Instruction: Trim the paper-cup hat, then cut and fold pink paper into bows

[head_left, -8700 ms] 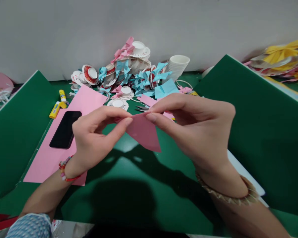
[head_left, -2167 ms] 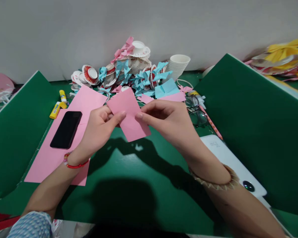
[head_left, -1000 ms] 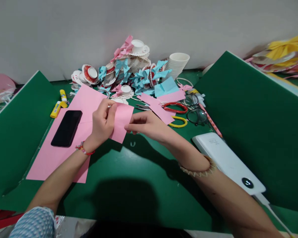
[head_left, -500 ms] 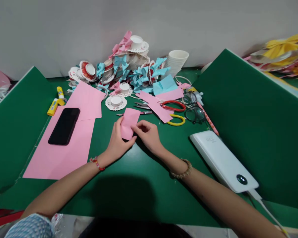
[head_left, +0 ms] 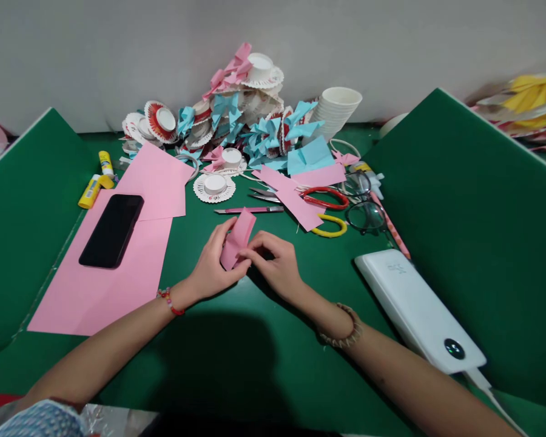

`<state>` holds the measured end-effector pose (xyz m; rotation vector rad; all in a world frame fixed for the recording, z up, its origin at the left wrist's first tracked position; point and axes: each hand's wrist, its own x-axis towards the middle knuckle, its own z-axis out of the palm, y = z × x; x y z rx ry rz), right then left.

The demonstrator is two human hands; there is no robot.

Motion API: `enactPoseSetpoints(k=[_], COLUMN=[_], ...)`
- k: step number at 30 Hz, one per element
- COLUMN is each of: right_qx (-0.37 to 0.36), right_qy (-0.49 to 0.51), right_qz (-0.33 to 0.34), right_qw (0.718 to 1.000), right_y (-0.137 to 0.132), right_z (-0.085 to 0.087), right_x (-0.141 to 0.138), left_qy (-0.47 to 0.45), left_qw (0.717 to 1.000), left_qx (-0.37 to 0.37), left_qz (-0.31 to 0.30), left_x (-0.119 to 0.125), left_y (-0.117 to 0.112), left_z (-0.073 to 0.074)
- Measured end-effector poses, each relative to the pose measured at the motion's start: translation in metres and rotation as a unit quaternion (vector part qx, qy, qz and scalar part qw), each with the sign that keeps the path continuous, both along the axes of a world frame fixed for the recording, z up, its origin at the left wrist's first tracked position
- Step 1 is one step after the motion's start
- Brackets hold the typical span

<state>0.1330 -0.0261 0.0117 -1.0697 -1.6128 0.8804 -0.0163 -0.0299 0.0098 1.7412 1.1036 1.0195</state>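
Note:
A small piece of pink paper [head_left: 239, 235], bent along its length, is held between both hands above the green table. My left hand [head_left: 216, 258] is closed on its left side, the thumb along the lower edge. My right hand [head_left: 275, 261] pinches its lower right edge between thumb and fingers. Just beyond the paper lies a slim craft knife [head_left: 248, 210]. To its right, red-handled scissors [head_left: 325, 198] and yellow-handled scissors [head_left: 331, 226] are partly covered by a pink paper strip [head_left: 295, 203].
Left are a black phone [head_left: 112, 230] on pink sheets [head_left: 131, 297] and glue sticks [head_left: 90, 192]. Behind stand paper-plate hats [head_left: 215, 185] with bows and stacked white cups [head_left: 339, 109]. Right are glasses [head_left: 366, 215], a white power bank [head_left: 418, 309] and a green side panel [head_left: 473, 230].
The pink paper has gone from nearly flat to bent lengthwise and looks narrower. Both hands remain on it, a little lower in the picture. The view has shifted slightly.

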Motion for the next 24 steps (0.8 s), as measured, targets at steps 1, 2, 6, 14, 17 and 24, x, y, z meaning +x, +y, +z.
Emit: enactPoseSetpoints(k=[1,2,6,14,17,24], right_qx=[0.002,0.004,0.012,-0.06,-0.124,-0.102], right_qy=[0.0,0.002,0.015,-0.006,0.035,0.078], right_qz=[0.003,0.002,-0.007,-0.048,-0.071,-0.106], right_qw=[1.0,1.0,1.0,0.997,0.989,0.986], right_y=[0.0,0.0,-0.001,0.003,0.006,0.009], right_z=[0.0,0.0,0.0,-0.002,-0.006,-0.009], right_x=[0.0,0.0,0.0,0.003,0.005,0.009], left_qy=[-0.005,-0.016,-0.098,-0.274,-0.291,-0.285], left_qw=[1.0,0.999,0.989,0.913,0.899,0.911], left_qx=[-0.009,-0.022,-0.1,-0.271,-0.297,-0.27], left_qz=[-0.011,-0.019,-0.041,0.135,0.136,0.127], left_x=[0.0,0.0,0.0,-0.004,-0.004,-0.01], left_y=[0.0,0.0,0.001,0.017,0.021,0.025], left_z=[0.001,0.002,0.004,0.002,0.004,0.003])
